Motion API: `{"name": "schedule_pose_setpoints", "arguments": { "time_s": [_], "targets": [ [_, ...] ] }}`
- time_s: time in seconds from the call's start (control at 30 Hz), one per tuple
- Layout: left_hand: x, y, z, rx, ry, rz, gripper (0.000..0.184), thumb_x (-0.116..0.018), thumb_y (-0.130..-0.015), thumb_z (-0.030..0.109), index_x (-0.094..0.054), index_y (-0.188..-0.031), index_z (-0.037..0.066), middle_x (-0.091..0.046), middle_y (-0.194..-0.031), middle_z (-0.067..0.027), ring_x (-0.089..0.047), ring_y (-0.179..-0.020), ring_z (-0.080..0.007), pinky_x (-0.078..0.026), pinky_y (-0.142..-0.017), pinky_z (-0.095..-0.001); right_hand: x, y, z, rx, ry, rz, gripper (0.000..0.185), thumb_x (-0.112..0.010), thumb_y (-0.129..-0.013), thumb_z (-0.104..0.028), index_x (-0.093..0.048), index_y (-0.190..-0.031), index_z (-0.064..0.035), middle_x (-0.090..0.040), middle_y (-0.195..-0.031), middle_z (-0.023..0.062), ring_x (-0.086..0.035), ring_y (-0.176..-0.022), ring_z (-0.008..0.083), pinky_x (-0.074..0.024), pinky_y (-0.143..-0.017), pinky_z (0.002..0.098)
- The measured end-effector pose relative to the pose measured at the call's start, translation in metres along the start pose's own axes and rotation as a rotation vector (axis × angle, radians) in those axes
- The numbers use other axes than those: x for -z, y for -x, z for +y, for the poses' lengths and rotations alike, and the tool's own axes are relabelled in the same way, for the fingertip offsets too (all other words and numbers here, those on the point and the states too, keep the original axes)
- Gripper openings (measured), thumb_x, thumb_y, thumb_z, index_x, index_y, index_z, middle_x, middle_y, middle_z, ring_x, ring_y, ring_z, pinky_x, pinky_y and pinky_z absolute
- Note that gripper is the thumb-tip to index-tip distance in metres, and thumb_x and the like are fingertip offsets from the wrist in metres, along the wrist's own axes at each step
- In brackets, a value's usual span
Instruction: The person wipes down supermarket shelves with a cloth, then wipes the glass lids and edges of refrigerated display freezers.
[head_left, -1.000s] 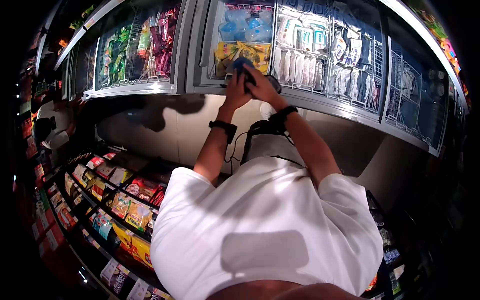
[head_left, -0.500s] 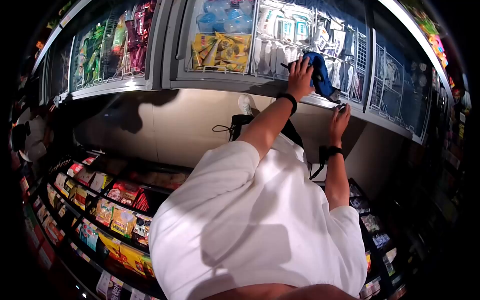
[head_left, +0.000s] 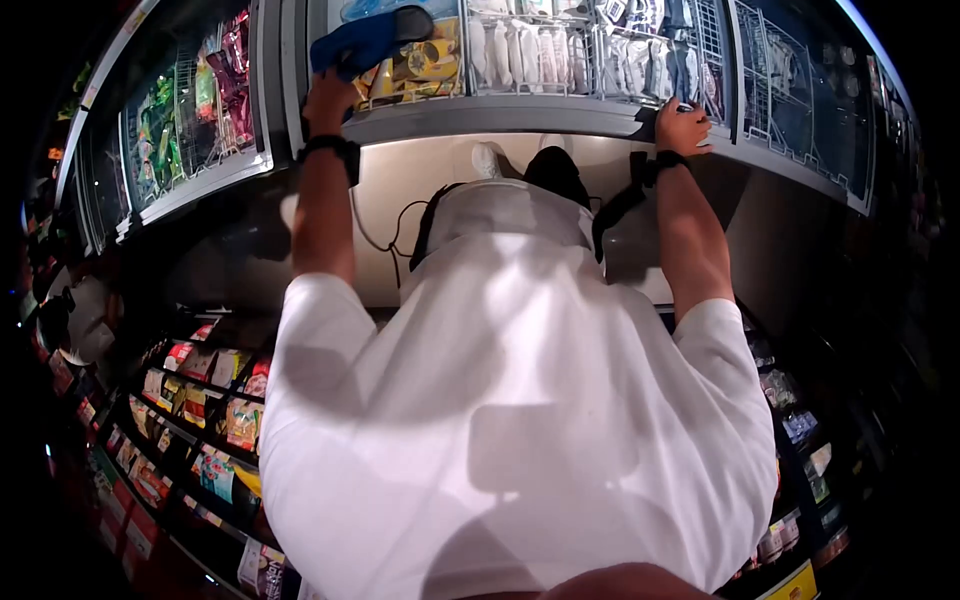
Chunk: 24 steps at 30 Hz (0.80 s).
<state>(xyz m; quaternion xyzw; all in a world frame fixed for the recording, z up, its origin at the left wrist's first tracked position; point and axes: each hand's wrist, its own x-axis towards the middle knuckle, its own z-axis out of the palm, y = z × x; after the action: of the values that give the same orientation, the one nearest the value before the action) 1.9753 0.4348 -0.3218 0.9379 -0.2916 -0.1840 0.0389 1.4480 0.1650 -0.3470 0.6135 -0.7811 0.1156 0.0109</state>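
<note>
My left hand is closed on a blue cloth, which lies over the freezer's glass above yellow packets. A dark grey end of the cloth reaches to the right. On the freezer's front edge, farther right, rests my right hand, its fingers apart and nothing seen in it. White packets in wire baskets show through the glass between the two hands.
Green packets and dark red ones show in the freezer at the left. Shelves of packaged goods stand behind me on both sides. A person in white is at the far left.
The blue cloth has gone from the right part of the freezer to the left, now in my left hand. My arms have spread apart, and my right hand stays by the front edge.
</note>
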Motion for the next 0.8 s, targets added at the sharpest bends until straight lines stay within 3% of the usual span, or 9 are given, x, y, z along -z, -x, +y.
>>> {"name": "schedule_pose_setpoints", "arguments": {
  "time_s": [0.1,0.2,0.27,0.3,0.43,0.53,0.6,0.73,0.8],
  "targets": [
    [0.016,0.019,0.000,0.011,-0.211,-0.127,0.049,-0.060,-0.083,0.030,-0.057,-0.129,0.014,-0.049,-0.138,-0.0179,-0.053,-0.119,-0.0439,-0.048,-0.096,-0.0522,-0.013,0.001,0.000,0.038,-0.045,0.152,0.043,-0.056,-0.080,-0.046,-0.058,-0.110,-0.0137,-0.055,-0.116,0.0118,-0.052,-0.116,0.0302,-0.0171,-0.111,0.0641],
    [-0.022,0.028,0.024,0.058,-0.181,-0.130,0.053,-0.064,-0.081,0.031,-0.057,-0.122,0.000,-0.051,-0.129,-0.0316,-0.059,-0.111,-0.0441,-0.050,-0.092,-0.0510,-0.042,0.003,0.018,0.178,-0.195,0.217,0.055,-0.053,-0.086,-0.051,-0.050,-0.130,-0.0199,-0.047,-0.136,0.0031,-0.039,-0.134,0.0253,-0.0114,-0.107,0.0704],
    [-0.027,0.041,0.069,-0.094,-0.162,-0.242,0.049,-0.065,-0.081,0.028,-0.056,-0.117,-0.005,-0.057,-0.116,-0.0315,-0.063,-0.099,-0.0446,-0.052,-0.087,-0.0506,-0.009,0.001,0.001,0.033,-0.069,-0.059,0.060,-0.051,-0.088,-0.054,-0.044,-0.138,-0.0229,-0.043,-0.143,-0.0011,-0.033,-0.139,0.0225,-0.0075,-0.106,0.0722],
    [-0.029,0.057,0.099,-0.190,-0.128,-0.198,0.045,-0.065,-0.081,0.026,-0.057,-0.113,-0.005,-0.058,-0.112,-0.0312,-0.064,-0.096,-0.0446,-0.053,-0.084,-0.0497,-0.064,-0.003,0.030,0.184,-0.124,0.164,0.061,-0.050,-0.087,-0.055,-0.044,-0.138,-0.0222,-0.043,-0.142,0.0015,-0.033,-0.138,0.0229,-0.0066,-0.107,0.0711],
    [-0.037,0.138,0.244,-0.587,-0.074,-0.333,0.031,-0.054,-0.084,0.012,-0.057,-0.110,-0.005,-0.053,-0.111,-0.0276,-0.064,-0.093,-0.0430,-0.055,-0.081,-0.0490,-0.081,-0.009,0.042,0.137,-0.444,0.077,0.064,-0.053,-0.085,-0.055,-0.045,-0.137,-0.0204,-0.044,-0.142,0.0028,-0.033,-0.138,0.0257,-0.0111,-0.106,0.0714],
    [-0.080,0.176,0.326,-0.740,0.079,-0.428,0.039,-0.059,-0.075,0.015,-0.056,-0.112,0.003,-0.046,-0.120,-0.0235,-0.059,-0.103,-0.0437,-0.052,-0.084,-0.0502,-0.044,-0.003,0.019,0.231,-0.963,0.149,0.062,-0.057,-0.083,-0.052,-0.049,-0.134,-0.0192,-0.048,-0.138,0.0040,-0.036,-0.136,0.0277,-0.0161,-0.108,0.0681],
    [-0.104,0.187,0.375,-0.920,0.196,-0.526,0.033,-0.060,-0.075,0.018,-0.062,-0.107,0.009,-0.046,-0.125,-0.0200,-0.053,-0.113,-0.0417,-0.049,-0.088,-0.0508,-0.005,0.003,0.004,0.056,-0.023,0.001,0.055,-0.060,-0.082,-0.046,-0.054,-0.127,-0.0165,-0.052,-0.133,0.0058,-0.043,-0.130,0.0295,-0.0211,-0.109,0.0642],
    [-0.110,0.179,0.407,-0.835,0.264,-0.580,0.032,-0.058,-0.076,0.019,-0.066,-0.105,0.010,-0.050,-0.125,-0.0184,-0.060,-0.103,-0.0423,-0.050,-0.088,-0.0485,-0.008,0.001,0.003,-0.016,-0.027,0.059,0.043,-0.061,-0.081,-0.032,-0.056,-0.119,-0.0118,-0.054,-0.119,0.0128,-0.049,-0.119,0.0301,-0.0161,-0.111,0.0629],
    [-0.107,0.170,0.377,-0.885,0.185,-0.498,0.025,-0.062,-0.076,0.018,-0.068,-0.099,0.011,-0.056,-0.120,-0.0135,-0.060,-0.106,-0.0390,-0.051,-0.085,-0.0482,-0.010,0.001,0.020,0.040,-0.120,-0.062,0.044,-0.062,-0.081,-0.030,-0.056,-0.120,-0.0138,-0.050,-0.129,0.0137,-0.045,-0.126,0.0302,-0.0103,-0.111,0.0643]
  ]
}}
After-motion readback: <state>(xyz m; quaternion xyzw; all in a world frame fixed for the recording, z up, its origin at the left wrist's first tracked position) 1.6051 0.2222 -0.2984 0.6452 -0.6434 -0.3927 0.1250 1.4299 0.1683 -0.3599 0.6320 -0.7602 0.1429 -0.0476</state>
